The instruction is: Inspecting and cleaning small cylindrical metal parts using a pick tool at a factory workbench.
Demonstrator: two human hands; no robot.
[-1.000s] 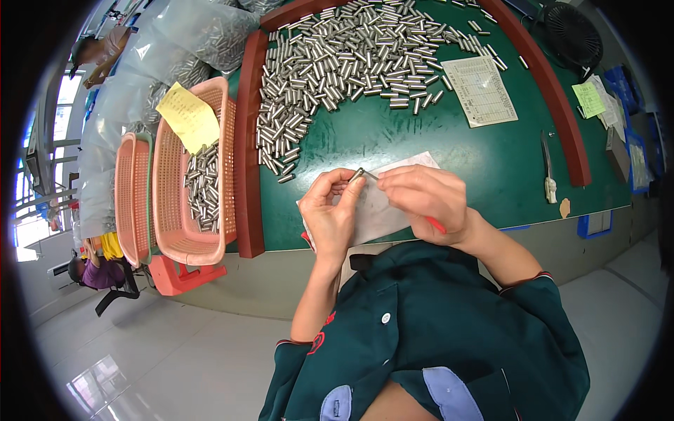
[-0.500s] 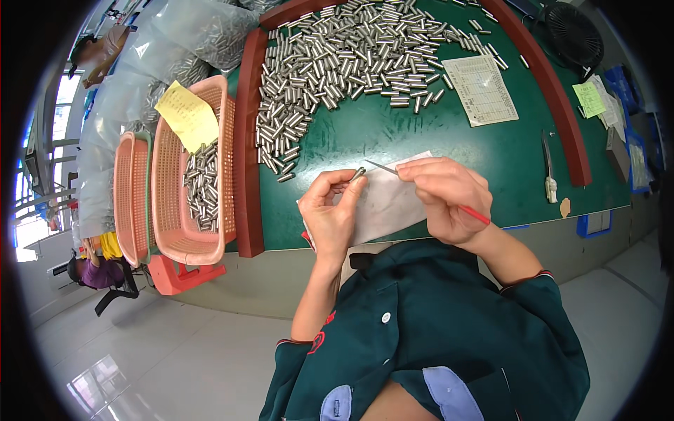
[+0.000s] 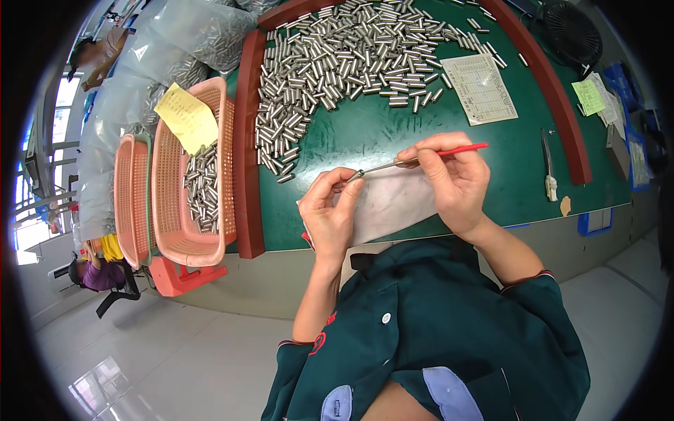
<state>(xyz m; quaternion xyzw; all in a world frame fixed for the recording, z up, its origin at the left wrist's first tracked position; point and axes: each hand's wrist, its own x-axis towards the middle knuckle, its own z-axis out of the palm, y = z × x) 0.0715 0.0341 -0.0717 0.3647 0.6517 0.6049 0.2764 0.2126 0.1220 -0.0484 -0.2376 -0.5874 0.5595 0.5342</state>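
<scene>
Between the thumb and fingers of my left hand (image 3: 329,209), a short metal tube (image 3: 359,174) is pinched, its end pointing up and to the right. My right hand (image 3: 458,181) is closed around a needle file (image 3: 460,149), a slim grey shaft with a red handle. The file's tip meets the end of the tube; how far it goes in is too small to tell. Both hands are above a white cloth (image 3: 397,207) on the green table (image 3: 351,140). Beyond them lies a large heap of similar metal tubes (image 3: 351,59).
Red-brown rails (image 3: 248,154) border the table. At left stand pink baskets (image 3: 159,210), one holding tubes and a yellow paper (image 3: 187,118), beside bagged parts (image 3: 210,35). To the right are a written sheet (image 3: 480,89), a pointed metal tool (image 3: 548,165) and a black fan (image 3: 570,35).
My right hand has turned, bringing the file flatter with its red handle raised and its tip onto the tube's end. My left hand has stayed nearly in place with the tube.
</scene>
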